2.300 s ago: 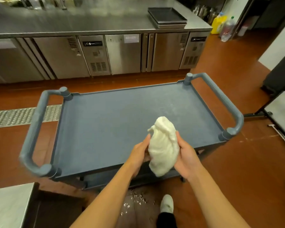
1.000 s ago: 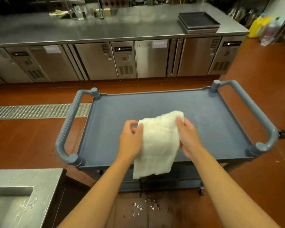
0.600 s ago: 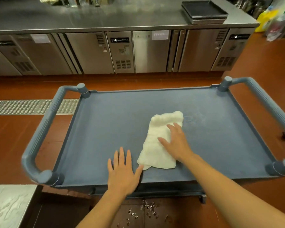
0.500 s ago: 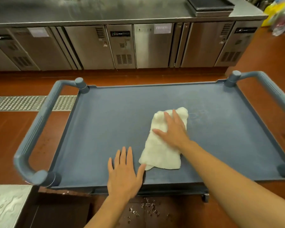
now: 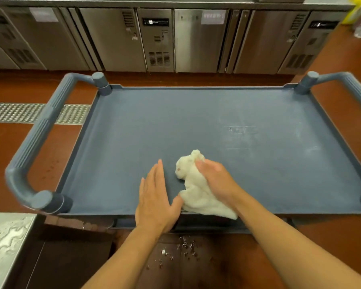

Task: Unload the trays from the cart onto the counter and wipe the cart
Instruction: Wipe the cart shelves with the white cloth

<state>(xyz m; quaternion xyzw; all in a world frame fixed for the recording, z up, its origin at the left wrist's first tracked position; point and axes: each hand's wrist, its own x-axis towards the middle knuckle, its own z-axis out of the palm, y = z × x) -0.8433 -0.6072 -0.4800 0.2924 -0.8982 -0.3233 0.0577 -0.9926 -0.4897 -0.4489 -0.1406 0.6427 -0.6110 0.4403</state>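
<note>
While the left hand lies flat, right-hand fingers bunch the cloth on the cart.

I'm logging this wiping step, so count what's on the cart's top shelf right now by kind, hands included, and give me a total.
Cloths: 1, the white cloth, bunched near the front edge.
Hands: 2, the left hand flat on the cart shelf, the right hand pressing on the cloth.
Trays: 0.
Total: 3.

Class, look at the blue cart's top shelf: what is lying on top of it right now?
On the cart shelf lie a crumpled white cloth, pressed by the right hand, and the flat left hand. Faint pale smears show farther right. The surface beneath cloth and hands is hidden.
</note>
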